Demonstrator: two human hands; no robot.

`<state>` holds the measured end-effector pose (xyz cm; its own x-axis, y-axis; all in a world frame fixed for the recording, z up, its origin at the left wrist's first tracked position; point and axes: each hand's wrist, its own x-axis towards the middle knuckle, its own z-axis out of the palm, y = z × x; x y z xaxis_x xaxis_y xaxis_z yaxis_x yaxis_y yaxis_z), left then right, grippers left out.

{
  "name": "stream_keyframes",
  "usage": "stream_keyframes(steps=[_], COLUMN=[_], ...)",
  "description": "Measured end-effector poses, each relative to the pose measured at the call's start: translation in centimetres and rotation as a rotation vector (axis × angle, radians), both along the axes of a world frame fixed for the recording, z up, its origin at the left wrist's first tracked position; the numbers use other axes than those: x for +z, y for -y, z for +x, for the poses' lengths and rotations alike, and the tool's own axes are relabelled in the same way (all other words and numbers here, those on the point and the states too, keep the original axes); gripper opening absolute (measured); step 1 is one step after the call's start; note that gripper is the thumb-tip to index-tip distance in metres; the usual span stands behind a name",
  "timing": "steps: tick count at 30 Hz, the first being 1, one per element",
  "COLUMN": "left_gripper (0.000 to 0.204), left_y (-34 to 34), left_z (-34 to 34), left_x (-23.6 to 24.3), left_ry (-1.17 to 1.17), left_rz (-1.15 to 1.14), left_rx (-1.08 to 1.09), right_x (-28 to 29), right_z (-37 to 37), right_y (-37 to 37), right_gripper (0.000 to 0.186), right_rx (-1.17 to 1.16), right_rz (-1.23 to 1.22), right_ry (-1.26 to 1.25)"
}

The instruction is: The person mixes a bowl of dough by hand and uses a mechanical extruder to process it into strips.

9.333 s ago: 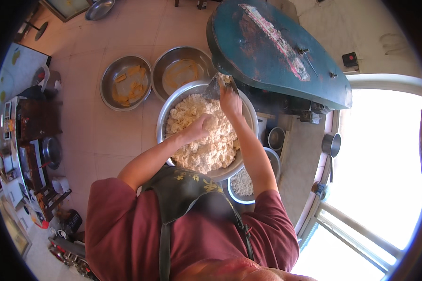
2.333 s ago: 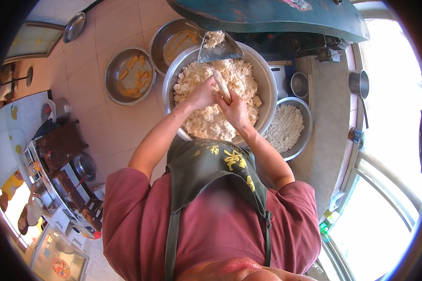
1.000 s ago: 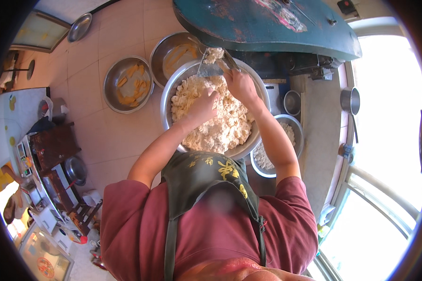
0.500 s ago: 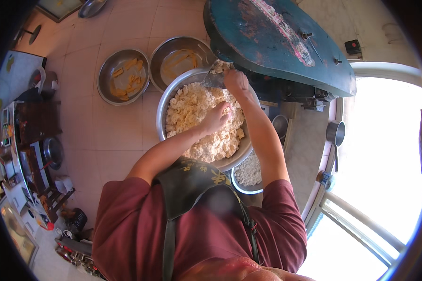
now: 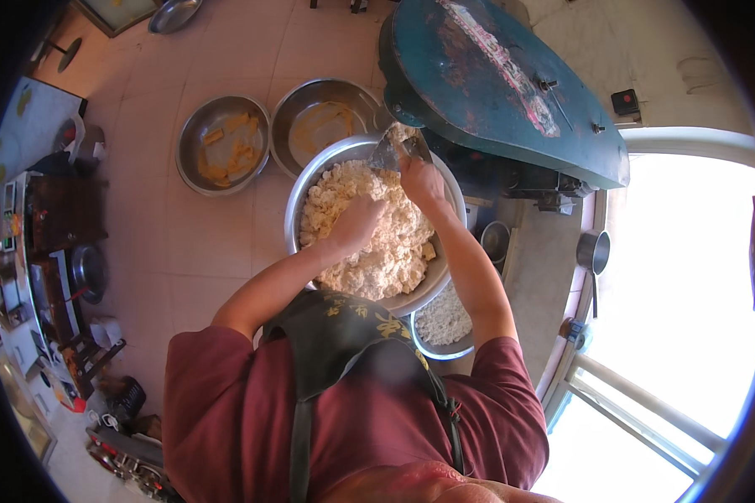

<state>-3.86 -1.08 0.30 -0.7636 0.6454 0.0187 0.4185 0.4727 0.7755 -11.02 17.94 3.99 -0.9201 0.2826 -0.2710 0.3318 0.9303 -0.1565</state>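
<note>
A large metal basin point(image 5: 292, 220) in front of me is heaped with pale yellow, crumbly dough point(image 5: 394, 268). My left hand point(image 5: 359, 222) is curled down into the crumbs at the middle of the heap, its fingertips mostly hidden. Over the basin's far right side, my right hand point(image 5: 424, 182) reaches to a grey metal chute point(image 5: 385, 156) under the teal machine housing point(image 5: 495, 92). Its visible fingers stretch toward clumps of dough point(image 5: 403, 132) in the chute mouth; some fingers are out of sight.
Two metal bowls, one point(image 5: 184, 159) at far left and another point(image 5: 278, 126) beside the basin, hold yellow strips. A smaller bowl point(image 5: 445, 355) of white crumbs sits near my right arm. A long-handled pot point(image 5: 594, 251) hangs by the bright window. Shelves with clutter line the left.
My left hand has moved left and toward me, lowering into the dough crumbs. My right hand stays at the chute. The whole view has shifted slightly.
</note>
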Motion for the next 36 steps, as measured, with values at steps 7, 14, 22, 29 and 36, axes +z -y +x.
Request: stream_keyframes(steps=[7, 14, 22, 29, 36], left_gripper=[0.016, 0.019, 0.057, 0.071, 0.064], left_y=[0.8, 0.1, -1.8, -1.3, -2.2], left_z=[0.6, -1.3, -0.5, -0.4, -2.4], left_x=[-0.8, 3.0, 1.6, 0.8, 3.1], left_ry=[0.167, 0.677, 0.648, 0.61, 0.704], left_rz=[0.275, 0.214, 0.214, 0.36, 0.188], left_rx=[0.13, 0.065, -0.17, -0.055, 0.185], right_x=[-1.8, -2.0, -3.8, -2.5, -2.4], right_z=[-0.1, -2.0, -2.1, -2.5, -1.1], right_y=[-0.7, -1.4, -0.5, -0.3, -0.4], right_gripper=[0.05, 0.047, 0.049, 0.037, 0.048], right_rx=[0.097, 0.017, 0.031, 0.058, 0.058], right_rz=[-0.054, -0.037, -0.09, -0.049, -0.126], right_ry=[-0.168, -0.149, -0.105, -0.105, -0.257])
